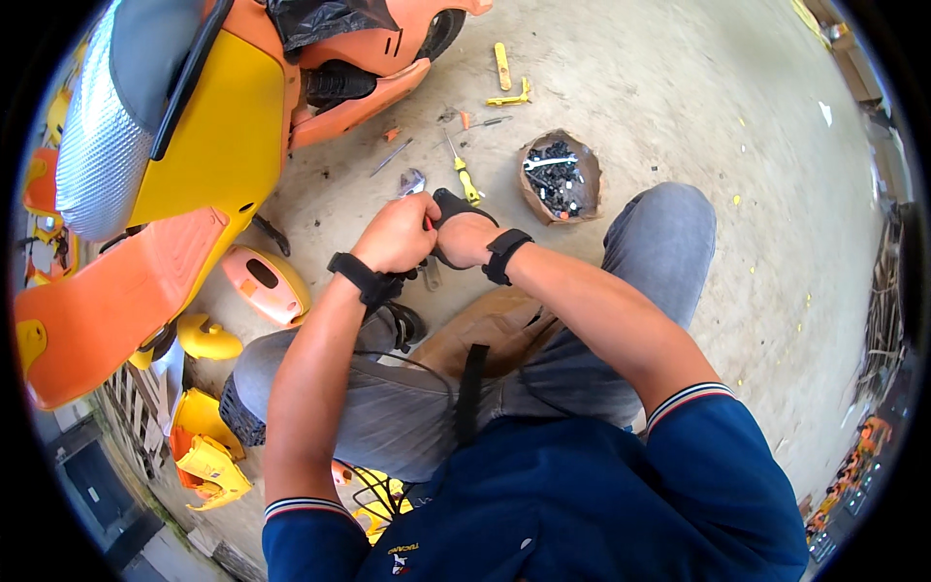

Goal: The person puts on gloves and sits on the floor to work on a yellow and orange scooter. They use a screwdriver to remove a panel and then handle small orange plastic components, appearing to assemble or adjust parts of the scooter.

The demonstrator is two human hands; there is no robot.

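My left hand (396,236) and my right hand (467,241) meet in front of me above the floor. My right fingers are closed round a dark, flat, rounded part (452,206), mostly covered by the hand. The left fingers are curled shut against it, with a small red bit (428,223) showing at the fingertips; what it belongs to is hidden. Just beyond the hands lies a metal wrench-like tool (412,180), partly covered by them. A screwdriver with a yellow-green handle (467,182) rests on the floor close to my right hand.
An open paper sack (529,199) of black small parts has a wrench (551,162) on top. Left stands an orange and yellow motorcycle (218,126), with an orange cover (267,283) beneath. Yellow pieces (502,66) and a thin rod (392,157) lie ahead.
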